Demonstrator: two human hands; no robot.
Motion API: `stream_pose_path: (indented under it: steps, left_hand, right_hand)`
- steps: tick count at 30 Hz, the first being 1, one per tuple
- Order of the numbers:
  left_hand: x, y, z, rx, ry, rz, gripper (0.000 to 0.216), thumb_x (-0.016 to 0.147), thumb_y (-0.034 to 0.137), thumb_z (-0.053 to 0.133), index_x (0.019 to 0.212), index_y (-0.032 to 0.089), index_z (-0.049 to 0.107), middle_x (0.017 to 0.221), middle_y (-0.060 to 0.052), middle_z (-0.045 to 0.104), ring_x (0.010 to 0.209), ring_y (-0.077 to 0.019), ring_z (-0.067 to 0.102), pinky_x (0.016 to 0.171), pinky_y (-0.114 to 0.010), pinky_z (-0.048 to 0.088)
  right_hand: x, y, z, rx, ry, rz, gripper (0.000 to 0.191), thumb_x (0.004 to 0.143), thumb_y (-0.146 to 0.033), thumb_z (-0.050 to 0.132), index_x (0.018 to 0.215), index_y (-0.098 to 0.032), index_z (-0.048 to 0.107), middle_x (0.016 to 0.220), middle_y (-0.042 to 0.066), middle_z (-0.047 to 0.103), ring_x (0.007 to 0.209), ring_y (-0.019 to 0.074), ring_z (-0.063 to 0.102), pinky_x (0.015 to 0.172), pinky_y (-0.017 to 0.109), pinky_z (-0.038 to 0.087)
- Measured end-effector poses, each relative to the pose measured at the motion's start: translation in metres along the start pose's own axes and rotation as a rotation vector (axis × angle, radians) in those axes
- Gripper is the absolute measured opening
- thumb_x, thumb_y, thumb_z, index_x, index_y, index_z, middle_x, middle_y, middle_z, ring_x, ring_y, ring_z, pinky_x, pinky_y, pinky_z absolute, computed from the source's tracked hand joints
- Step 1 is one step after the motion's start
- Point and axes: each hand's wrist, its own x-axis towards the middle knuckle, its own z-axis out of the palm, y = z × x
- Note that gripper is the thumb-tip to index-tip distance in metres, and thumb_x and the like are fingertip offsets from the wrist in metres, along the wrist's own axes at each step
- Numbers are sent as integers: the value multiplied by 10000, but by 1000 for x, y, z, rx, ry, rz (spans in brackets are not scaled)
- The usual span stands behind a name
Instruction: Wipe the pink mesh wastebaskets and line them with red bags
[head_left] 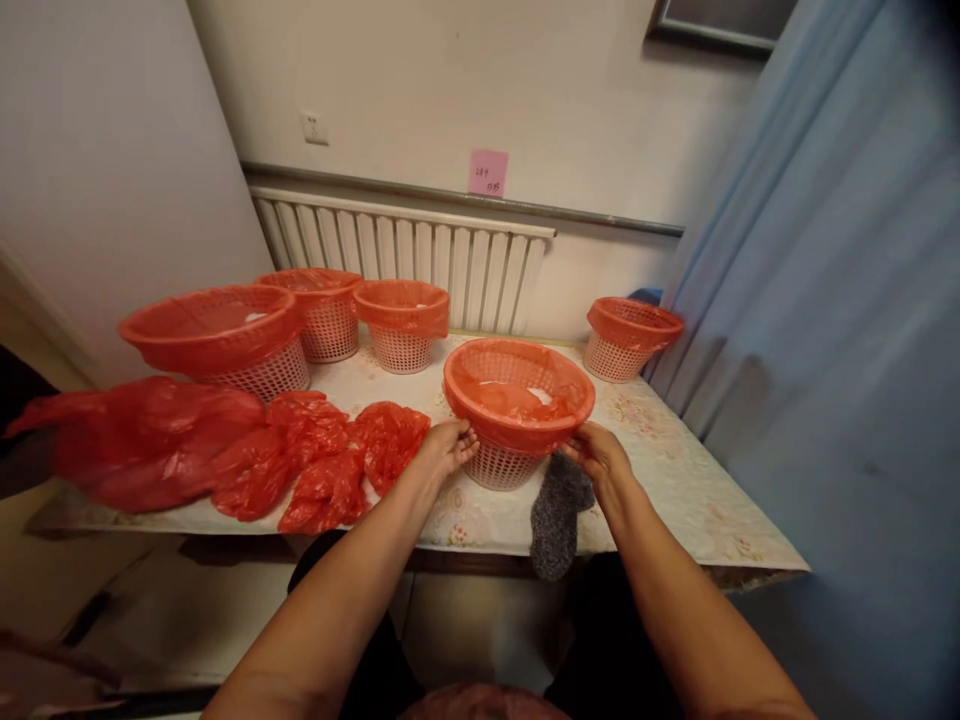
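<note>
Basket (501, 466) with red plastic liner (517, 432) sits upright on the flower-patterned tabletop (675, 480), squarely between the two hands, close to the near edge. Left hand (454, 446) at its left side, fingers partly curled just under the liner's folded-over rim; right hand (596, 452) opposite, fingertips tucked up to the liner's lower edge. Both touch; whether they pinch the plastic or merely press it, cannot tell from here. Dark grey cloth (555, 520) just below the right hand, hanging over the table edge. Crumpled red bags (322, 490) left of the left hand, apart from the basket.
</note>
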Motion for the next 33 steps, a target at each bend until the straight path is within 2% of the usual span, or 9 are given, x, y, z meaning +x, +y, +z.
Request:
stream_pose_path:
  steps: [4,8,14,19,24,28,33]
  left_hand:
    - [-9,-1,1,-43,10,53,108,788,43,571,766,146,551,625,-4,613,524,-80,595,569,-211,550]
    - [-14,-3,4,-97,25,80,123,822,40,527,769,151,532,646,6,611,547,-70,594,618,-236,573]
    - [-8,-4,8,-105,16,25,203,814,-10,483,678,140,491,499,33,507,437,-48,515,532,-179,543]
    - [-16,1,11,-68,38,58,159,778,-1,506,702,138,511,485,32,520,423,-52,518,499,-159,521]
    - [-38,12,17,-29,21,167,136,764,18,517,716,142,545,541,3,588,456,-68,561,554,-213,549]
    - [-51,22,23,-4,18,276,152,720,11,529,643,142,517,485,19,549,421,-65,535,526,-211,535]
    - [-53,35,26,-13,60,428,130,692,36,524,707,159,483,480,53,525,426,-67,537,523,-205,526]
  right_hand:
    - [-13,-12,-7,72,-19,1,155,676,-45,578,755,-168,528,615,-13,650,547,123,644,564,255,584]
    - [-27,-26,-7,127,-14,-39,155,694,-34,582,708,-167,505,536,-37,598,445,76,583,451,140,513]
    - [-39,-40,3,160,-3,-64,169,694,-25,590,665,-163,497,463,-49,548,368,52,508,363,103,443]
    - [-41,-48,8,183,5,-69,164,694,-10,555,663,-160,498,428,-54,521,341,45,468,339,98,425]
    - [-39,-52,15,184,26,-104,163,698,-12,569,667,-158,502,438,-53,529,352,42,482,359,94,445]
    - [-38,-52,21,178,39,-165,168,682,-24,609,676,-156,506,455,-56,543,363,41,502,386,96,468]
    - [-38,-58,26,167,49,-251,232,656,-36,610,831,-170,539,490,-72,571,376,53,524,380,113,469]
